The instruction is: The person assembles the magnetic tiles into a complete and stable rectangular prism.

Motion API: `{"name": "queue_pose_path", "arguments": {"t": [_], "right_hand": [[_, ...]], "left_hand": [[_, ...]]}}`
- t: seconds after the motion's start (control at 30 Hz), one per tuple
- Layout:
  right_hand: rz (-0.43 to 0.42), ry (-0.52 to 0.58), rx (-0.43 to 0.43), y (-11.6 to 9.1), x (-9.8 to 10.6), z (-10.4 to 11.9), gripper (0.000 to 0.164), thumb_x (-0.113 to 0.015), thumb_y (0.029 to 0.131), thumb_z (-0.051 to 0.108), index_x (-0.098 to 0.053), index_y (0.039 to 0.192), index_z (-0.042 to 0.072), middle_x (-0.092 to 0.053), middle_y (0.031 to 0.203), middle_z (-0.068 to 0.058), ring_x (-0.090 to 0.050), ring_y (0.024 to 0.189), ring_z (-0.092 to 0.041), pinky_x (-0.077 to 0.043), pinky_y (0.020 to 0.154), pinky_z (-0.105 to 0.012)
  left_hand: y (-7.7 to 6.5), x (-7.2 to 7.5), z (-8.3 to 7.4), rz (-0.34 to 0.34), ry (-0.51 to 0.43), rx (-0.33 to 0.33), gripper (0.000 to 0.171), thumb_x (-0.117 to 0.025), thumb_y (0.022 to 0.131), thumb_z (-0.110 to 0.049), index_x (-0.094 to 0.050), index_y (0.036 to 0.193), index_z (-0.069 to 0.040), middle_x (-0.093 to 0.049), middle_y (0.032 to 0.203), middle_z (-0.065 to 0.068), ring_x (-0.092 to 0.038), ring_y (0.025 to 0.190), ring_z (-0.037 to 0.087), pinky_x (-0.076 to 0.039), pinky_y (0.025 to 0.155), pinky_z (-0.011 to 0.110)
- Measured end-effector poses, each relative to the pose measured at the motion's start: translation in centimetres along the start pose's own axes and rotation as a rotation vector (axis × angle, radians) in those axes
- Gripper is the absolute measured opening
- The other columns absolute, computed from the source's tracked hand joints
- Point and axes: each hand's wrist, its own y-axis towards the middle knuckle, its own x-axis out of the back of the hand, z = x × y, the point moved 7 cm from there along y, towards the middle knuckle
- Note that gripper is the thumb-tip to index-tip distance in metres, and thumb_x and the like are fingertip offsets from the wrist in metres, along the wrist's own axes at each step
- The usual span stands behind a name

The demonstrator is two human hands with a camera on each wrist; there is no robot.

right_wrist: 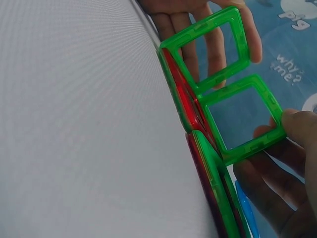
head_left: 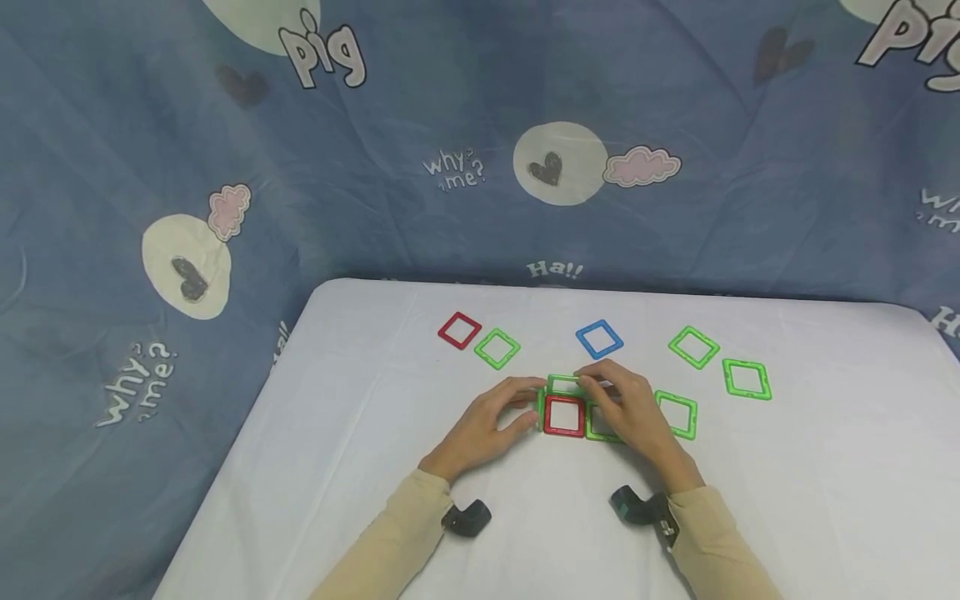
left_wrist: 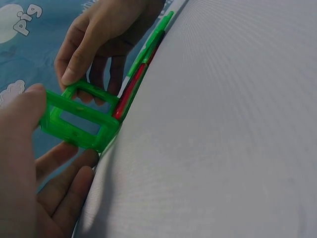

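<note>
In the head view, my left hand (head_left: 486, 427) is at the left side of a small group of square magnetic tiles. Between its thumb and fingers it holds a green tile (left_wrist: 74, 106) standing on edge. My right hand (head_left: 633, 412) pinches the outer corner of a second upright green tile (right_wrist: 255, 146), at the back of a flat red tile (head_left: 564, 433). These two upright tiles meet near one corner. To the red tile's right lies a green tile (head_left: 602, 437), partly hidden by the right hand. Seen edge-on in the right wrist view, the flat tiles show red and green layers.
Right of the group lies a loose green tile (head_left: 694, 421). Farther back are a red tile (head_left: 447, 340), a green tile (head_left: 487, 360), a blue tile (head_left: 611, 350) and two more green ones. They lie on a white-covered table (head_left: 337, 400), before a blue printed cloth (head_left: 420, 225).
</note>
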Motion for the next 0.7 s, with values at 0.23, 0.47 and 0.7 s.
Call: {"name": "queue_pose_path", "arguments": {"t": [0.23, 0.47, 0.7], "right_hand": [[0.017, 0.027, 0.005, 0.12, -0.05, 0.22, 0.012, -0.06, 0.092, 0.015, -0.066, 0.103, 0.014, -0.069, 0.099, 0.002, -0.066, 0.096, -0.014, -0.056, 0.08, -0.027], [0.025, 0.044, 0.024, 0.13, -0.14, 0.09, 0.012, -0.061, 0.092, 0.014, -0.066, 0.103, 0.015, -0.069, 0.099, 0.003, -0.066, 0.096, -0.014, -0.056, 0.08, -0.027], [0.03, 0.053, 0.008, 0.03, -0.26, -0.21, 0.013, -0.06, 0.093, 0.016, -0.065, 0.105, 0.015, -0.069, 0.101, 0.003, -0.066, 0.096, -0.013, -0.056, 0.082, -0.028]], "left_hand": [[0.03, -0.03, 0.14, -0.01, -0.002, -0.004, 0.05, -0.059, 0.093, -0.029, -0.04, 0.139, -0.033, -0.048, 0.136, -0.015, -0.054, 0.12, 0.003, -0.044, 0.101, 0.023], [0.1, 0.03, -0.2, -0.003, 0.03, -0.006, 0.051, -0.059, 0.093, -0.03, -0.04, 0.14, -0.033, -0.049, 0.136, -0.012, -0.055, 0.12, 0.005, -0.044, 0.102, 0.026], [0.11, -0.07, -0.35, 0.009, 0.024, -0.011, 0.051, -0.058, 0.094, -0.03, -0.039, 0.141, -0.031, -0.048, 0.137, -0.011, -0.054, 0.12, 0.006, -0.044, 0.102, 0.024]]}}
